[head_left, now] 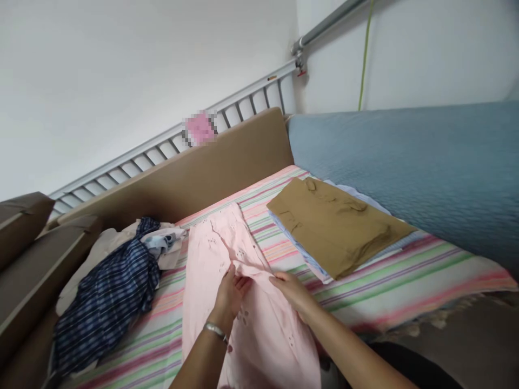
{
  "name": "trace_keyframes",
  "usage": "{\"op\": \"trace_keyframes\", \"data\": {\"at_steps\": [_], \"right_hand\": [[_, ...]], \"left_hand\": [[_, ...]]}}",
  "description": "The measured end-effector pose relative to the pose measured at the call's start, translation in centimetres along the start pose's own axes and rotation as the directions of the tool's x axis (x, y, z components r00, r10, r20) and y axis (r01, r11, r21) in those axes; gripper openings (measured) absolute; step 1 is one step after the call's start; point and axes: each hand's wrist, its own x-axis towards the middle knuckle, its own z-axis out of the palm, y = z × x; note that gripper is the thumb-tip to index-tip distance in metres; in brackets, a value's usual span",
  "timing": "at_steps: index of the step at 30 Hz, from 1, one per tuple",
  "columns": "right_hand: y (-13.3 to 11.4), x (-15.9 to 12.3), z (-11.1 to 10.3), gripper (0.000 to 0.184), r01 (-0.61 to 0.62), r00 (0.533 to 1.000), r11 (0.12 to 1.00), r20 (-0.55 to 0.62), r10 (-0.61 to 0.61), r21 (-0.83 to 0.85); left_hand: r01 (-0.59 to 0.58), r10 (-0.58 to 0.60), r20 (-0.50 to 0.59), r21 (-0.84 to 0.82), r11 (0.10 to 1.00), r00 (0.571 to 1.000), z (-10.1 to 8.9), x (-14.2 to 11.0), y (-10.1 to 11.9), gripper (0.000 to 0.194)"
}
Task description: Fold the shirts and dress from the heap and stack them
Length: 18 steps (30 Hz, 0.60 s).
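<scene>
A pair of pale pink trousers (211,243) with small dark prints lies lengthwise on the striped cover, one leg partly lifted over the other. My left hand (230,294), a silver bracelet on its wrist, holds a fold of the pink cloth, thumb raised and fingers curled. At the leg's right edge, my right hand (290,289) pinches the same cloth between thumb and fingers. Some of its fingertips are hidden by the fabric. Below both hands the cloth hangs loosely toward the near edge.
Folded olive-brown trousers (336,221) lie on light blue clothes at the right. A dark blue plaid garment (109,297) tops a loose pile at the left. The striped cover (389,275) meets a brown backrest (211,178) and a blue-covered side (405,156).
</scene>
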Motion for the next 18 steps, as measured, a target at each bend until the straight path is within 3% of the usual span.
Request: {"op": "trace_keyframes", "data": {"at_steps": [2, 5, 8, 13, 18], "right_hand": [[0.1, 0.1, 0.0, 0.021, -0.013, 1.0, 0.999, -0.006, 0.013, 0.035], [0.4, 0.4, 0.0, 0.023, -0.015, 1.0, 1.0, -0.021, 0.015, 0.026], [0.6, 0.7, 0.2, 0.023, -0.019, 1.0, 0.999, -0.008, 0.018, -0.029], [0.2, 0.9, 0.4, 0.023, -0.048, 0.999, 0.993, 0.013, 0.049, -0.111], [-0.4, 0.8, 0.4, 0.025, -0.011, 1.0, 0.986, 0.023, 0.015, -0.166]], "left_hand": [[-0.119, 0.125, -0.04, 0.124, 0.985, 0.991, 1.2, 1.3, 0.5, 0.025], [-0.237, 0.263, -0.062, 0.273, 0.932, 0.963, 2.7, 3.4, 1.5, 0.042], [-0.346, 0.367, 0.033, 0.42, 0.839, 0.93, 4.0, 5.3, 2.5, 0.055], [-0.406, 0.348, 0.21, 0.518, 0.753, 0.914, 5.7, 6.9, 2.4, 0.029], [-0.369, 0.335, 0.154, 0.43, 0.824, 0.929, 5.7, 7.3, 1.8, 0.038]]}}
